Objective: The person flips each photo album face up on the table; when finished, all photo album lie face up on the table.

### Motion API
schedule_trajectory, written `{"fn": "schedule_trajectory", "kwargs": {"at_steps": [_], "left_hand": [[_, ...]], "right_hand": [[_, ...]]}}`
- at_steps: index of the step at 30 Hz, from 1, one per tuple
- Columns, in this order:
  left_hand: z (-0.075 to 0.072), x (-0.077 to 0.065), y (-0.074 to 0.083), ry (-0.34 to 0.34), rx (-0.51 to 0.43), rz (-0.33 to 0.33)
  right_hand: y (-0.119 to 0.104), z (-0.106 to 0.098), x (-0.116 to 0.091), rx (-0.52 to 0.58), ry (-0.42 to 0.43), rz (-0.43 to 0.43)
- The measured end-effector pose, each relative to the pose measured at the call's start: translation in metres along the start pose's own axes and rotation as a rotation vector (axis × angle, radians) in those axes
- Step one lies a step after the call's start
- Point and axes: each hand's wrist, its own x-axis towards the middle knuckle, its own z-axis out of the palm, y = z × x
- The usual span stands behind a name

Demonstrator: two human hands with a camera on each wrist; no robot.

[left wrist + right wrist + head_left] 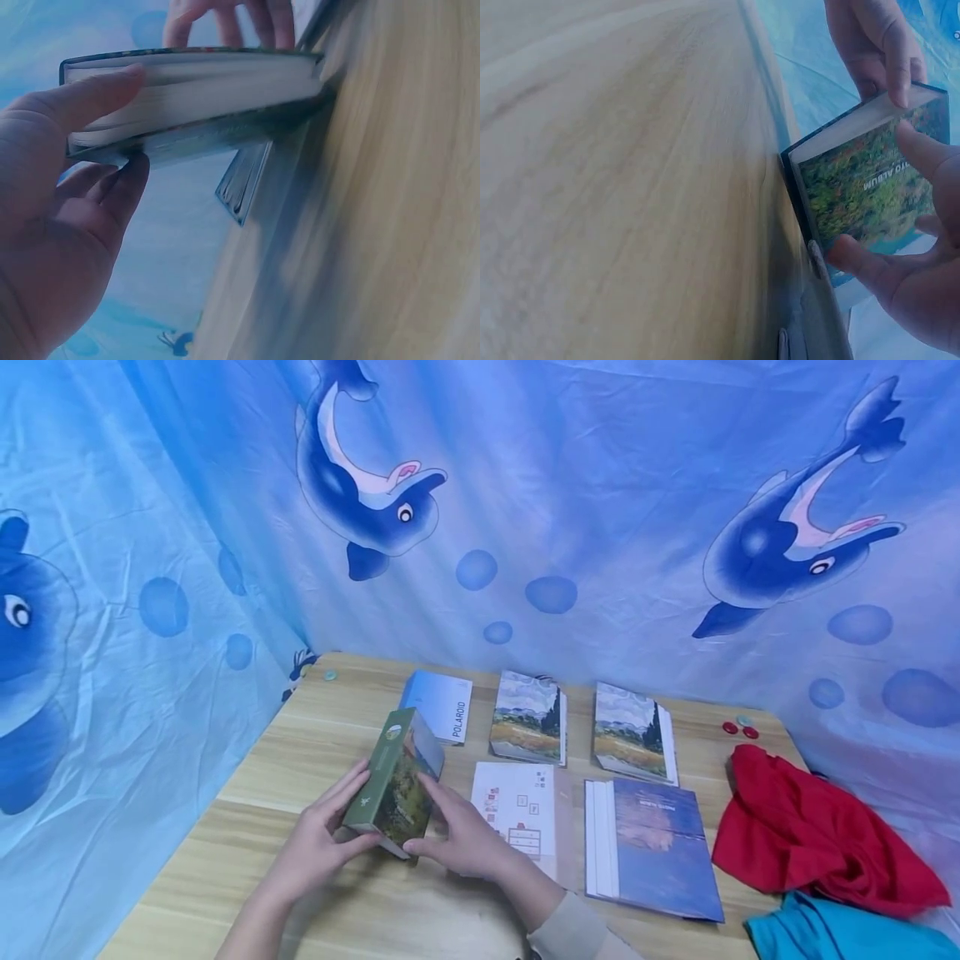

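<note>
A thick photo album (403, 806) with a green spine and leafy cover stands tilted at the left of the table, its lower edge close to the tabletop. My left hand (318, 843) holds its spine side, thumb along the page edges (217, 94) and fingers against the outer cover. Fingers of my right hand (468, 839) are spread on the leafy front cover (870, 172), the thumb near a corner. Just behind stands a blue album marked POLAROID (450, 702). A white printed sheet-like item (517, 810) lies beside my right hand, partly covered by it.
Two landscape-painted albums (527, 718) stand at the back of the wooden table (247, 760). A blue-purple album (660, 852) lies nearer, at right. Red cloth (817, 835) and teal cloth (847, 931) are bunched at the right edge. Small red discs (738, 729) sit behind them.
</note>
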Motion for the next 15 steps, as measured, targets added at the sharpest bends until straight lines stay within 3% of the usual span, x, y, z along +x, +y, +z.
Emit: {"fn": "schedule_trajectory", "kwargs": {"at_steps": [6,10,15], "left_hand": [[-0.004,-0.001,-0.01,0.004,-0.038,-0.036],[-0.004,-0.002,-0.016,0.0,-0.033,-0.116],[-0.002,-0.004,-0.025,-0.015,-0.056,-0.218]], "right_hand": [[0.007,0.002,0.003,0.101,-0.022,0.103],[0.01,0.002,0.003,0.139,0.005,0.206],[0.012,0.0,0.001,0.124,0.012,0.254]]}}
